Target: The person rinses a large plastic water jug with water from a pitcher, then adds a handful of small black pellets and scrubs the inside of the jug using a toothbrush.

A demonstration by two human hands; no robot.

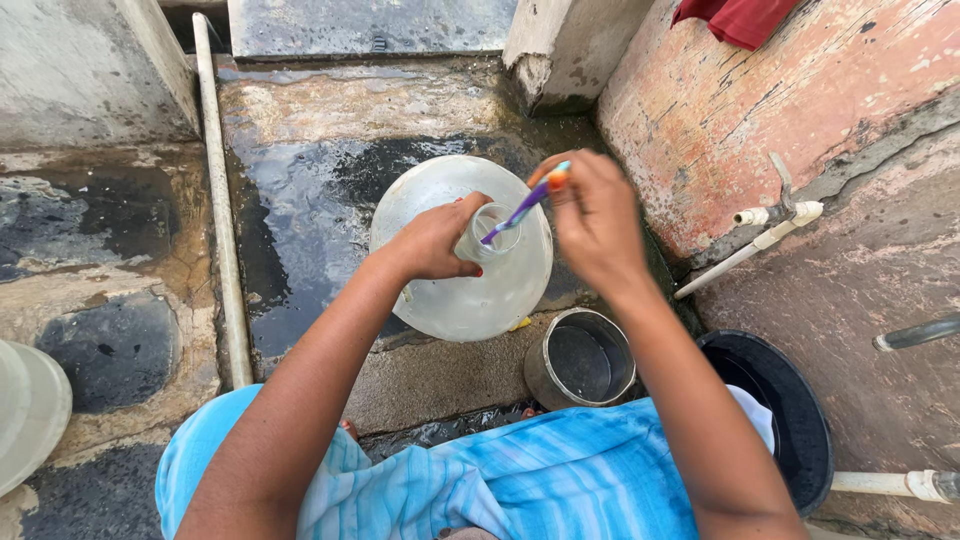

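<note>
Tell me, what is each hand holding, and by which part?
The left hand grips the neck of a large clear water jug. The right hand pinches the upper end of a purple toothbrush, whose lower end enters the jug's mouth.

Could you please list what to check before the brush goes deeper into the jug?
1. Left hand grips the jug by its neck: ok.
2. Right hand holds the toothbrush by its handle: ok.
3. Brush tip is inside the neck opening: ok.
4. Jug stands upright on the wet floor: ok.
5. Metal pot sits apart from the jug: ok.
6. Water inside the jug: cannot tell.
</note>
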